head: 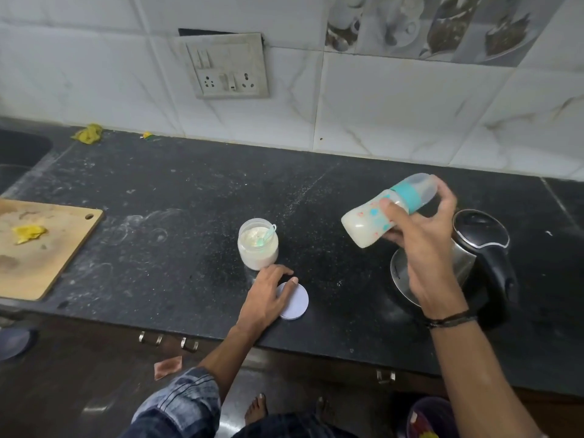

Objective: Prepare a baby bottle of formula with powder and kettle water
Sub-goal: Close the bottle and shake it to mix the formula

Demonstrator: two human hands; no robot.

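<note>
I am holding the baby bottle [390, 213] in my right hand [420, 248], tilted nearly on its side above the counter [177, 197], its base pointing left and its capped top toward the wall. My fingers [395, 213] are wrapping around its middle, thumb near the clear cap. The liquid inside is looking milky white, so I am judging that powder and water are already in, the teal collar and cap are on, and I am mixing it now. What seems left is finishing the shake and closing the powder jar.

My left hand [268, 298] is resting flat on the white lid [295, 303] near the front edge of the counter, fingers spread and loose over it, not gripping it as far as I can tell. The powder jar [258, 245] is standing open just behind the lid, with a pale green scoop [267, 237] leaning inside it. The kettle [474, 257] is sitting to the right, under and behind my right hand, its lid down.

The counter is dark speckled stone, smudged with faint white rings and dust. A wooden cutting board [41, 251] with yellow scraps is lying at the left, beside a dark sink. Behind are white marbled wall tiles and a switch plate [227, 66] with sockets.
</note>
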